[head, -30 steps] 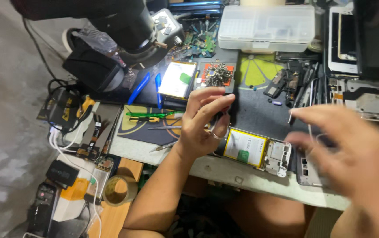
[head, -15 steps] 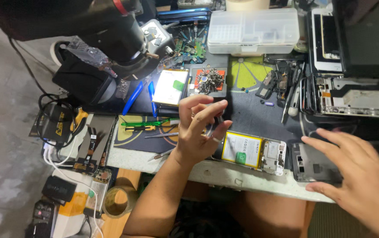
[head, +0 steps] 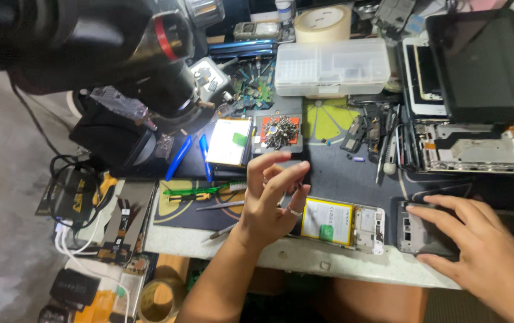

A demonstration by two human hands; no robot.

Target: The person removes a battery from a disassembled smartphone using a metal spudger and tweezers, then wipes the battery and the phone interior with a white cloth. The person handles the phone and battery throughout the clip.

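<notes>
The opened phone (head: 342, 222), yellow-edged battery showing, lies at the counter's (head: 329, 263) near edge. Just at its 9 o'clock the left hand (head: 272, 200) is raised above the mat, fingers loosely curled; whether they pinch anything I cannot tell. At the phone's 3 o'clock the right hand (head: 478, 248) rests flat, fingers spread, on a dark phone frame (head: 415, 233). At 12 o'clock sits a tray of screws (head: 279, 131).

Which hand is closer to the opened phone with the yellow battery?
Left. The left hand is raised with curled fingers just beside the opened phone, at its left edge. The right hand lies farther right, flat on a dark phone frame.
</notes>
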